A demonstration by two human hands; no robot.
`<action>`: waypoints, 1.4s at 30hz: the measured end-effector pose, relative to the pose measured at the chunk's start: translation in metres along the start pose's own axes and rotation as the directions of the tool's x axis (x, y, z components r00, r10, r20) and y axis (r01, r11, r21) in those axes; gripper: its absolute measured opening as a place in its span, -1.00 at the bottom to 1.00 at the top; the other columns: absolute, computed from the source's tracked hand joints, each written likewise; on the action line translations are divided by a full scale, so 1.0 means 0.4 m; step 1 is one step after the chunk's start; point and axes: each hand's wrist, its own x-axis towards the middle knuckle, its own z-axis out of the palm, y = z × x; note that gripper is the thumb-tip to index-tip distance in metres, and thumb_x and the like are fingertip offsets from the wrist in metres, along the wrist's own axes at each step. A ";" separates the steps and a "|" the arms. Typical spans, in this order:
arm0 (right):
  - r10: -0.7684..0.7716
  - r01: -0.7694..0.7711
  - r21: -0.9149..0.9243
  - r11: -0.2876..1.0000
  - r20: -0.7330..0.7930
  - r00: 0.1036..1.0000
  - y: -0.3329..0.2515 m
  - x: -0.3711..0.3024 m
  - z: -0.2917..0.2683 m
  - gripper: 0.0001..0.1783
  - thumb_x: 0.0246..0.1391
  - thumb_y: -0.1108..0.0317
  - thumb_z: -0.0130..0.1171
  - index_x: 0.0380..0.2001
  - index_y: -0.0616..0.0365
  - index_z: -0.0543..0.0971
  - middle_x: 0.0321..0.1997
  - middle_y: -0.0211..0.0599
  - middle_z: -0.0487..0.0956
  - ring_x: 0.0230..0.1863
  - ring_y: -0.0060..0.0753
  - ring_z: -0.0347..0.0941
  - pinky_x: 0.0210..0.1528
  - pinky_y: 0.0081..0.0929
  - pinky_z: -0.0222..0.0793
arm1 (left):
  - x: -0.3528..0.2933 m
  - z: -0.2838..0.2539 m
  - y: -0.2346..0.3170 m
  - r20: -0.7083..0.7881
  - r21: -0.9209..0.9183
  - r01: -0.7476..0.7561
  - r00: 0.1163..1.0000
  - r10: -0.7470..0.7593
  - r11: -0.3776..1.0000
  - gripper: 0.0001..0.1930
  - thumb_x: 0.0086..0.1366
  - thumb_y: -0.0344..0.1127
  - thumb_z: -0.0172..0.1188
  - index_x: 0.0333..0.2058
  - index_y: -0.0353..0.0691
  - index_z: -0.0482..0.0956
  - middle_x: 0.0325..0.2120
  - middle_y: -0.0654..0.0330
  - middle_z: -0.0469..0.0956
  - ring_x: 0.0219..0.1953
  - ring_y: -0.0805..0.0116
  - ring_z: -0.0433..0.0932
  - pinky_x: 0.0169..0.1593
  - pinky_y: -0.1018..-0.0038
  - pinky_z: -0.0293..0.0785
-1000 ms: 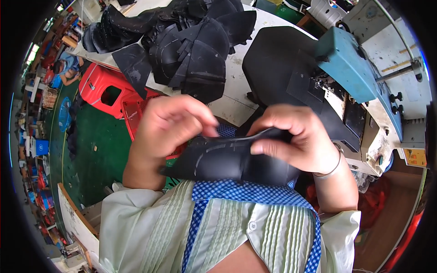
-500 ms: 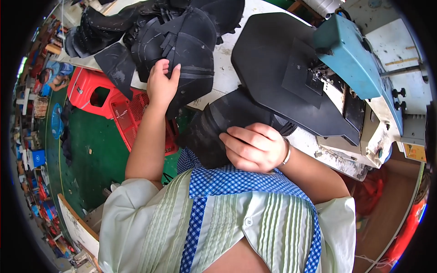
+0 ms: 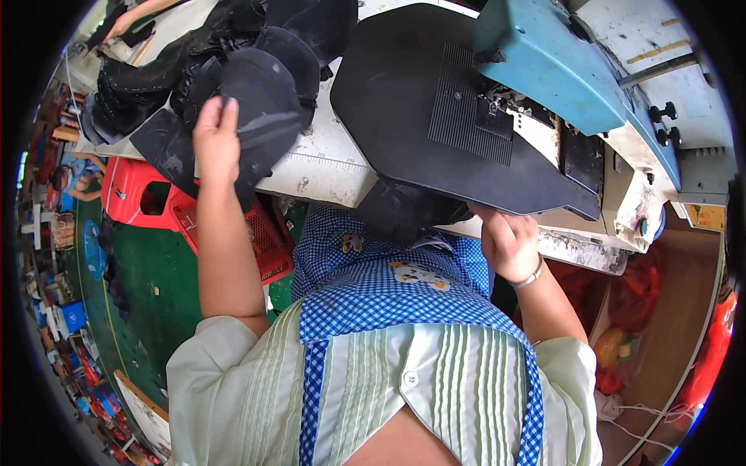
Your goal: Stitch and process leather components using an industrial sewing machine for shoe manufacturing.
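Note:
Near the left of the bench my left hand is closed on a curved black panel, its edge between thumb and fingers. The panel looks thin and bendable, with a pale crease across it, and lies over a heap of similar black pieces. My right hand is closed, knuckles up, at the near edge of the wide black machine plate. Its fingertips are hidden under that edge. Beside it, more black material hangs below the plate over my lap; whether my right fingers grip it is hidden.
A blue-green sewing machine arm reaches over the plate from the right. Red plastic stool and red basket stand below the bench's left side. Another person's hand is at the far left, and a second person sits beyond.
My left hand has moved left and now has the curved panel in its fingers. My right hand has gone from above the black material in my lap to the plate's near edge.

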 end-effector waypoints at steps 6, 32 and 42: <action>-0.120 0.157 0.055 0.986 -0.416 0.901 -0.063 0.081 -0.108 -0.47 -0.10 0.62 0.42 0.01 0.27 0.53 -0.11 0.16 0.65 -0.34 -0.14 0.66 -0.32 -0.41 0.61 | -0.113 0.030 0.393 0.357 -0.100 -0.055 0.930 0.087 0.993 -0.72 0.50 -0.36 0.10 0.09 -0.35 0.53 -0.21 0.28 0.66 -0.16 0.59 0.58 -0.04 0.63 0.48; 0.068 -0.069 -0.007 0.998 -0.111 0.991 0.040 0.232 -0.103 -0.55 -0.25 0.61 0.25 -0.14 0.30 0.70 -0.01 -0.14 0.69 0.00 -0.10 0.61 0.02 -0.26 0.56 | -0.212 0.383 0.442 0.872 0.192 -0.821 0.394 0.291 0.537 -0.49 0.13 -0.17 0.43 0.02 -0.31 0.62 -0.12 0.06 0.44 -0.18 0.16 0.60 -0.12 0.31 0.60; 0.115 -0.114 0.016 0.993 -0.109 0.987 0.038 0.230 -0.104 -0.60 -0.21 0.65 0.25 -0.18 0.29 0.71 -0.01 -0.15 0.69 0.05 -0.11 0.61 0.07 -0.26 0.54 | -0.206 0.397 0.441 0.847 0.212 -0.814 0.429 0.313 0.541 -0.51 0.10 -0.18 0.45 -0.02 -0.28 0.63 -0.12 0.07 0.45 -0.18 0.16 0.61 -0.14 0.32 0.61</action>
